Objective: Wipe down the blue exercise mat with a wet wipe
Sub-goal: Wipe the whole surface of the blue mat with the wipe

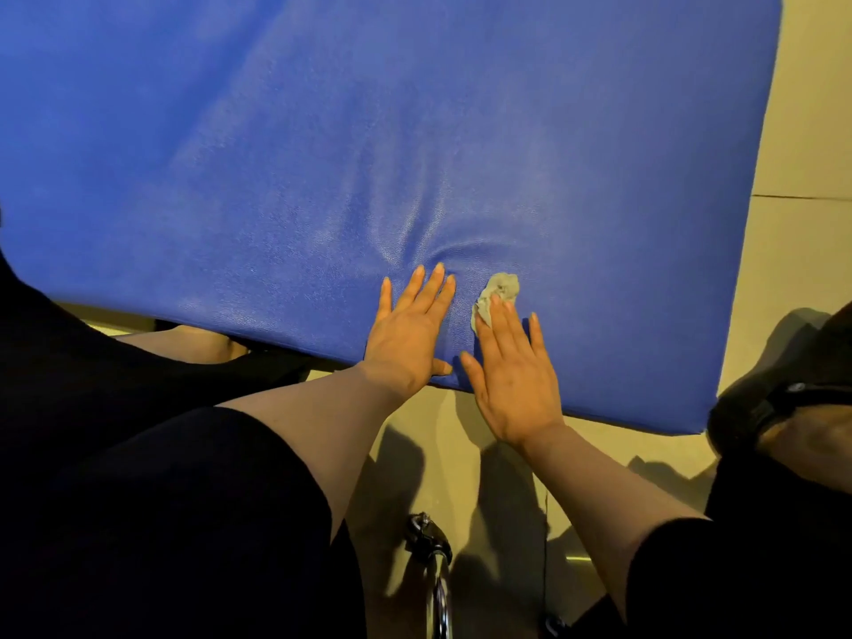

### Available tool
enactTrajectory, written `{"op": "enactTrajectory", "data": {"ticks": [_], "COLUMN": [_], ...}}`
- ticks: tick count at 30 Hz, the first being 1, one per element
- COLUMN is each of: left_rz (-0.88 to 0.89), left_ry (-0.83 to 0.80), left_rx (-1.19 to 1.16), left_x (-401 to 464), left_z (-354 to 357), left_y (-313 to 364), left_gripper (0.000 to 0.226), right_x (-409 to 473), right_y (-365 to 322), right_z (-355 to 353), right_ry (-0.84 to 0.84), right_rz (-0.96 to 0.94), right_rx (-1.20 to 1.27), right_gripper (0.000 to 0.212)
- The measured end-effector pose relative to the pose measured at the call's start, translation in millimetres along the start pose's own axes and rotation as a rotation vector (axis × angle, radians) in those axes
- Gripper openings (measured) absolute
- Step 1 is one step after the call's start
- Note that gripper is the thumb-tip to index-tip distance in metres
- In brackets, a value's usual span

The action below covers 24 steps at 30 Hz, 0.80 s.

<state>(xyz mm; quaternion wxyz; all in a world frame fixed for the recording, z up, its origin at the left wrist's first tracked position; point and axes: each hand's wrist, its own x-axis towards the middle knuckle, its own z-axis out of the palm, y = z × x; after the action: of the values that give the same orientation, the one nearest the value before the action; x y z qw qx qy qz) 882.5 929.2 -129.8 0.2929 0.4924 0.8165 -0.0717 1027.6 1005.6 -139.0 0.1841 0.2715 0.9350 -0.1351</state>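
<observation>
The blue exercise mat [322, 145] fills most of the view, its padded surface lying flat on the floor. My left hand [410, 329] lies flat near the mat's front edge, fingers spread, denting the padding and holding nothing. Just to its right, my right hand [511, 375] lies flat too, its fingertips pressing a crumpled grey wet wipe [500, 290] onto the mat. Most of the wipe sticks out beyond the fingers.
Beige tiled floor [802, 145] shows to the right of the mat and below its front edge. My dark-clothed legs [115, 454] frame the lower left, and a dark shoe [783, 408] sits at the right. A metal clamp-like part [431, 546] lies on the floor between the knees.
</observation>
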Motion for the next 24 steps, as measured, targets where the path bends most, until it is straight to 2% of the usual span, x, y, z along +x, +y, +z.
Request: {"op": "enactTrajectory", "data": {"ticks": [5, 8, 11, 13, 15, 17, 20, 24], "left_rz": [-0.006, -0.01, 0.049, 0.092, 0.059, 0.04, 0.061, -0.014], "left_ry": [-0.006, 0.006, 0.122, 0.256, 0.382, 0.416, 0.308, 0.04], "left_rx": [-0.05, -0.033, -0.014, -0.068, -0.2, -0.221, -0.141, -0.046], "left_x": [-0.4, -1.8, -5.0, -5.5, -3.6, 1.1, 16.9, 42.3], "left_z": [-1.0, -1.7, -9.5, -13.5, -16.7, -18.8, -26.3, -40.2], "left_y": [-3.7, -0.2, -7.1, -15.7, -18.2, -16.2, -18.3, -26.1], "left_gripper": [0.11, 0.11, 0.106, 0.095, 0.078, 0.076, 0.1, 0.127], "right_x": [57.6, 63.2, 56.5, 57.9, 66.3, 77.2, 76.2, 37.6], "right_y": [-6.7, 0.1, 3.2, 3.4, 3.0, -0.7, 1.8, 16.3], "right_z": [-27.7, -32.9, -33.0, -35.5, -39.7, -43.1, -35.5, -13.6], "right_ry": [-0.007, -0.02, 0.078, 0.148, 0.143, 0.085, 0.055, 0.056], "right_rz": [-0.019, -0.049, -0.1, -0.116, -0.088, -0.042, -0.057, -0.125], "right_rx": [-0.036, -0.032, 0.107, 0.154, 0.108, 0.024, -0.021, -0.034], "right_gripper": [0.062, 0.062, 0.059, 0.059, 0.061, 0.062, 0.064, 0.066]}}
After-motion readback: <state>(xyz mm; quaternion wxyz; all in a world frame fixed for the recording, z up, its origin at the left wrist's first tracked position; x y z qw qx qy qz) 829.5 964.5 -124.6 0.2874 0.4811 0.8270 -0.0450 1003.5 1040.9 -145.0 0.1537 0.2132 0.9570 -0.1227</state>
